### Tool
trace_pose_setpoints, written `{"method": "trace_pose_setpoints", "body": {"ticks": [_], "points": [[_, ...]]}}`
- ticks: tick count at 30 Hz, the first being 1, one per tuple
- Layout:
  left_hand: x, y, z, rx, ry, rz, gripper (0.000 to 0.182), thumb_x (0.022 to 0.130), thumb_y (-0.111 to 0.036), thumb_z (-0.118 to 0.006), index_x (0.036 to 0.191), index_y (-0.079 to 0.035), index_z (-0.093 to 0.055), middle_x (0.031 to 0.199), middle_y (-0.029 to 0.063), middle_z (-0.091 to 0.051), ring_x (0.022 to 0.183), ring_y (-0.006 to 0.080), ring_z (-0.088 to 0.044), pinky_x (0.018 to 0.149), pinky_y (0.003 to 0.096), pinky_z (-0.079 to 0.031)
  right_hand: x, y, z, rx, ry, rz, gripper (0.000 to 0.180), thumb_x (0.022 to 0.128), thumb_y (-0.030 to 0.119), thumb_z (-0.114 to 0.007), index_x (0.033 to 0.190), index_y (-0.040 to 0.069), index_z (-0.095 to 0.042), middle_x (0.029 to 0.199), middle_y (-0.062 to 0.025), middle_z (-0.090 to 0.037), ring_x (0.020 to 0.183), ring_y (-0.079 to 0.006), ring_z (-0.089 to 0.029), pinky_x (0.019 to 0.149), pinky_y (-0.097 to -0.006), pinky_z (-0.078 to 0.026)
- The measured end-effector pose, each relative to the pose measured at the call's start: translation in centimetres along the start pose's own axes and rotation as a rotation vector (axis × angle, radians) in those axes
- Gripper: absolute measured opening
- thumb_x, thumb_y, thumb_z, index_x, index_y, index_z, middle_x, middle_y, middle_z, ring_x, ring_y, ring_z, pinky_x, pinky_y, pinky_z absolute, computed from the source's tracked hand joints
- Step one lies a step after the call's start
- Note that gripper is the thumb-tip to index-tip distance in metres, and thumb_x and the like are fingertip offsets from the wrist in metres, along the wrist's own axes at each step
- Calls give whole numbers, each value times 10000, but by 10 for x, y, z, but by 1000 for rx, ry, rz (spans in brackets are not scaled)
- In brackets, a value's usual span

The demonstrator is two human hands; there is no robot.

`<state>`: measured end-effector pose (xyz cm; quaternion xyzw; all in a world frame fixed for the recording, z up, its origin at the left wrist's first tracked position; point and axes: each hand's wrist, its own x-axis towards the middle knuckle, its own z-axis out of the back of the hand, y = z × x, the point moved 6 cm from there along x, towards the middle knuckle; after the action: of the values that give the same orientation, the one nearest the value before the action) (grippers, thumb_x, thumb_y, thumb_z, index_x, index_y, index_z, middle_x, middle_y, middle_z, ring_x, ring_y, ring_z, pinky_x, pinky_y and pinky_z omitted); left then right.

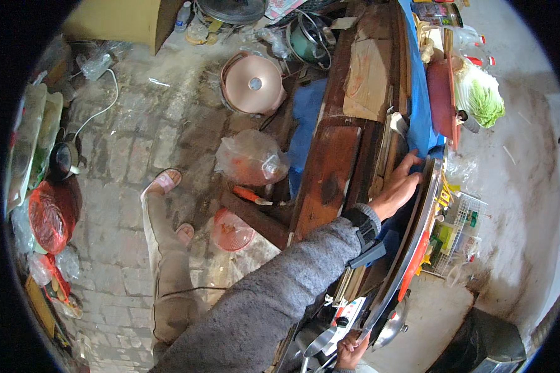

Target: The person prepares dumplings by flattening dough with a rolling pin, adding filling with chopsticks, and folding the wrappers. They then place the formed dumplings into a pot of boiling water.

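My left hand, below a grey sleeve and a black wristband, reaches to the upper end of a long metal-edged panel. Its fingers spread beside blue plastic sheeting; some fingertips are hidden at the panel's edge, so its grip is unclear. Low in the view, my right hand has its fingers curled at the panel's lower end. A red-orange strip lies along the panel's outer side. Next to my right hand is a metal ladle or pan. A metal lid sits just beyond the panel.
Dark wooden boards run beside my arm. On the brick floor are a pink round container, a filled plastic bag and a red basket. A Chinese cabbage and a wire basket lie beyond the panel.
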<state>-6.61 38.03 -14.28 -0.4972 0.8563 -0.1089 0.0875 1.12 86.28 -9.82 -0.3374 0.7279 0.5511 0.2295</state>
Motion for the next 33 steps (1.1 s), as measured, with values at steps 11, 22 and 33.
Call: {"method": "trace_pose_setpoints", "body": {"ticks": [11,22,33], "points": [[28,7,-18,-195,180,300,446,935,-221,-451,1333,-35,-369,1220,75,-498,1122,168,-471,1000,323,-342,1,9,27,-100,-33,0,387,903,508,-574,886,122,-599,580,5,-481,479,-125,-433,442,-257,-352],[26,25,-25,-381,286,293,363,980,-224,-398,1262,-11,-482,1149,54,-545,1035,139,-454,983,300,-347,-16,-2,11,-567,-341,310,372,876,500,-626,847,142,-528,670,-17,-472,542,-111,-418,490,-246,-379],[30,15,-25,-517,386,230,412,943,-174,-403,1316,-7,-446,1247,94,-520,1120,180,-445,1036,323,-312,-14,0,42,-121,-312,199,384,903,490,-594,952,110,-583,701,-11,-457,537,-124,-412,477,-255,-371]]}}
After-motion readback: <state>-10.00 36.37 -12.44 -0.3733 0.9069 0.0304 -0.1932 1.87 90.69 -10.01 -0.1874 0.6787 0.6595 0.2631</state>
